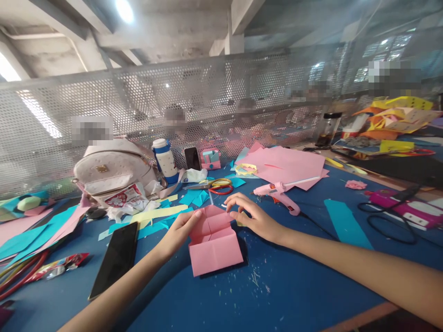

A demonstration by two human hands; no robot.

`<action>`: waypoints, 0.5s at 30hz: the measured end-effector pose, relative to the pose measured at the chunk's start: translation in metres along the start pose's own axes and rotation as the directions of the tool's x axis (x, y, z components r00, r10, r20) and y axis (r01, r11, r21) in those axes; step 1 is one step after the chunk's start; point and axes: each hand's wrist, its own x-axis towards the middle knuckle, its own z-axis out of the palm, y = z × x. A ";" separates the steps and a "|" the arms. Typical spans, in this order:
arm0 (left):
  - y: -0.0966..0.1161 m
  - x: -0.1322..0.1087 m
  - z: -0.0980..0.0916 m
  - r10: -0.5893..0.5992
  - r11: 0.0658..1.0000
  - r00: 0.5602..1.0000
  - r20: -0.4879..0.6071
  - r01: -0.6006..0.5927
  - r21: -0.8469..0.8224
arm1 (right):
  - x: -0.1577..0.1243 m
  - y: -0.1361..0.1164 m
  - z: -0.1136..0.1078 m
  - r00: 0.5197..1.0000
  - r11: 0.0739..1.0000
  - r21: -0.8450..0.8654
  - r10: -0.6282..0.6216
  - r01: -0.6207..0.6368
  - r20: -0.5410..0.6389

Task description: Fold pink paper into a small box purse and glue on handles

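Note:
A pink folded paper box (216, 253) with creased flaps is tilted up above the blue table. My left hand (183, 229) grips its left edge, thumb on top of the paper. My right hand (255, 216) is at the box's upper right side, fingers curved and apart; whether the fingertips touch the paper I cannot tell. Beyond the right hand lies a pink hot glue gun (278, 193) with a black cord. Scissors with red and yellow handles (221, 185) rest past the box, among blue and yellow paper strips (162, 213).
A black phone (116, 258) lies beside my left forearm. At the back stand a pale backpack (117, 170), a bottle (165, 160) and a perforated metal screen (138, 101). Pink sheets (287, 163), a blue strip (346, 223) and a magenta device (401, 210) lie to the right.

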 end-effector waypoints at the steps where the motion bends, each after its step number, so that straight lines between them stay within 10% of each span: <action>1: 0.000 0.000 0.000 -0.001 1.000 1.000 -0.006 0.002 0.001 | 0.000 0.000 0.001 1.000 1.000 0.018 0.008 -0.008 0.008; 15: 0.002 -0.001 0.000 -0.007 1.000 1.000 -0.016 0.006 -0.023 | 0.000 -0.007 0.003 0.997 0.998 0.021 0.064 -0.065 0.042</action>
